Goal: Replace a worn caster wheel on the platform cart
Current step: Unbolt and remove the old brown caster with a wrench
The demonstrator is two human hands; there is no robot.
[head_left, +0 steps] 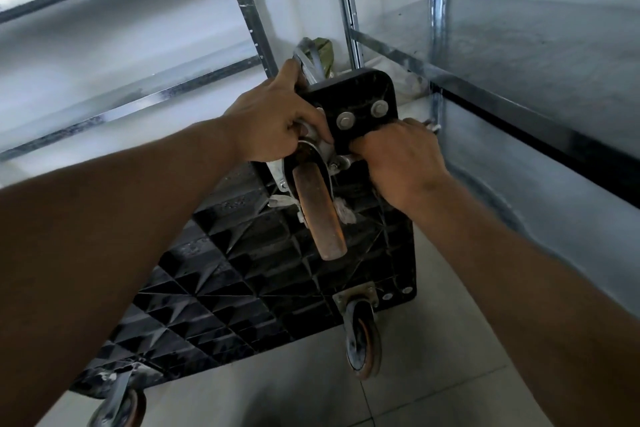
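We see galvanized racks on both sides, the left rack (131,97) with rails slanting across a white wall (114,42), the right rack (519,45) with a dull grey shelf, a crumpled green bundle (323,50) between their uprights, and pale floor tiles (433,367) below.

Ribbed black plastic cart underside (221,274), rusty-brown worn caster wheel (320,211), shiny metal shelving (249,10)

Dim, soft daylight, wide-angle edge bending, slight blur

Storeroom: bare galvanized steel shelving (391,48), tiled floor (433,402).
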